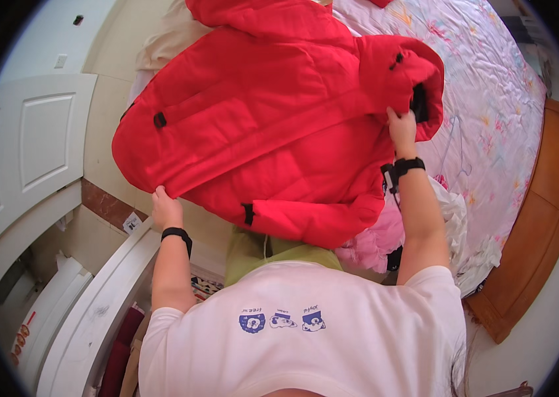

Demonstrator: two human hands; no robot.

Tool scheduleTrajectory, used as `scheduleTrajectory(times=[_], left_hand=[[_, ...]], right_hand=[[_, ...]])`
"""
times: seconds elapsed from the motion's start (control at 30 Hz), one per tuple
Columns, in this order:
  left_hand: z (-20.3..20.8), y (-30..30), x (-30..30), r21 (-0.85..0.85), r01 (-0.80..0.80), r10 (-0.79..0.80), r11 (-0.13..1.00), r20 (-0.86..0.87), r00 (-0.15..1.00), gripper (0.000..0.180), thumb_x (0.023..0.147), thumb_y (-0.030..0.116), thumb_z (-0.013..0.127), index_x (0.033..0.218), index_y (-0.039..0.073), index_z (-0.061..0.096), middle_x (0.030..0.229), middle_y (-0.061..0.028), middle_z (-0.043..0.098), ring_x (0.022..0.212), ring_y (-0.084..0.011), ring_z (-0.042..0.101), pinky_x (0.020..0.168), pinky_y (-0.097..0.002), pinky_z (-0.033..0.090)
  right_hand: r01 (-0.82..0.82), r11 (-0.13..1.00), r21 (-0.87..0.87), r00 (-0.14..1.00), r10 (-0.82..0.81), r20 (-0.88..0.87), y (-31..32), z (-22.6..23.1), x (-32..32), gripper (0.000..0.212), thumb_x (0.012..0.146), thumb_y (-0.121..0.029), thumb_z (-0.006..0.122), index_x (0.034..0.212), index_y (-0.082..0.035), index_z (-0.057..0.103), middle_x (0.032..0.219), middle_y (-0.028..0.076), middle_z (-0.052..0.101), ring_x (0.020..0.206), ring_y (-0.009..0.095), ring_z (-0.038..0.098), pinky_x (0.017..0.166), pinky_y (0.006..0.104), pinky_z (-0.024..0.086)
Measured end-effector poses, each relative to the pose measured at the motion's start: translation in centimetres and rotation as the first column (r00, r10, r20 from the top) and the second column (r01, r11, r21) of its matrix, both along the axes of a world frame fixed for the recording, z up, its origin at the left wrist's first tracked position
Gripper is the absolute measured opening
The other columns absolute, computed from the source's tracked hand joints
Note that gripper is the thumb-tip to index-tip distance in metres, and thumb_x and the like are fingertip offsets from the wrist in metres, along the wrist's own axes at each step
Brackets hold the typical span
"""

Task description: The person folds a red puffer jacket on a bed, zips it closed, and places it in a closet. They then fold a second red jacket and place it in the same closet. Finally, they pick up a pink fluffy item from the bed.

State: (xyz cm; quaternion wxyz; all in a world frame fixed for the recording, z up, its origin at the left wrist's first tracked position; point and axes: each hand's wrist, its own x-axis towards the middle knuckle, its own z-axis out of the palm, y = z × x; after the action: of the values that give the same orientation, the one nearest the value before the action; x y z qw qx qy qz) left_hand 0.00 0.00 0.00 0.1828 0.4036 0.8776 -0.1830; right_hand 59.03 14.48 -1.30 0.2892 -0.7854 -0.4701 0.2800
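Observation:
A red hooded padded jacket (246, 112) is stretched out sideways in front of me, its hood to the right and its hem to the left. My left hand (166, 208) pinches the lower front corner at the hem. Up by the collar, just under the hood opening, my right hand (401, 127) grips the front edge. One sleeve with a black cuff tab hangs toward me, and the dark lining shows inside the hood. Each wrist wears a black band.
A bed with a floral sheet (484, 86) and wooden headboard (524, 225) lies on the right. Pink and white clothes (382, 238) are heaped at its near edge. To the left are a white panelled door (44, 142) and a white open drawer or cabinet (94, 314).

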Motion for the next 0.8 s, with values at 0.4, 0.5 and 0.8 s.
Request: scheduleTrajectory(times=[0.4,0.5,0.8], left_hand=[[-2.1,1.8,5.2,0.337,0.487,-0.459,0.806,-0.163,0.873,0.073,0.075,0.02,0.067,0.142,0.027,0.038,0.137,-0.0093,0.043,0.113,-0.0293,0.053,0.091,-0.0452,0.042],[-2.4,2.7,5.0,0.427,0.479,-0.446,0.767,-0.182,0.876,0.074,0.075,0.02,0.067,0.143,0.027,0.037,0.139,-0.0097,0.042,0.114,-0.0296,0.053,0.091,-0.045,0.042],[-2.8,0.9,6.2,0.33,0.501,-0.477,0.8,-0.157,0.865,0.075,0.073,0.018,0.065,0.143,0.022,0.036,0.141,-0.0121,0.039,0.115,-0.0293,0.052,0.09,-0.0456,0.043]], right_hand=[[-0.342,0.918,0.202,0.723,0.12,0.68,12.1,7.9,-2.5,0.025,0.095,-0.031,0.044,0.104,-0.009,0.052,0.071,0.021,0.064,0.067,0.045,0.061,0.06,0.0551,0.048],[-0.444,0.807,0.39,0.719,0.062,0.692,17.2,9.1,-4.4,0.024,0.095,-0.033,0.046,0.096,-0.009,0.05,0.073,0.025,0.062,0.069,0.046,0.06,0.059,0.0561,0.047],[-0.382,0.87,0.311,0.922,0.34,0.183,9.2,-0.7,-5.4,0.069,0.079,-0.023,0.069,0.136,0.001,0.04,0.131,0.023,0.05,0.125,0.035,0.047,0.103,0.0392,0.04]])
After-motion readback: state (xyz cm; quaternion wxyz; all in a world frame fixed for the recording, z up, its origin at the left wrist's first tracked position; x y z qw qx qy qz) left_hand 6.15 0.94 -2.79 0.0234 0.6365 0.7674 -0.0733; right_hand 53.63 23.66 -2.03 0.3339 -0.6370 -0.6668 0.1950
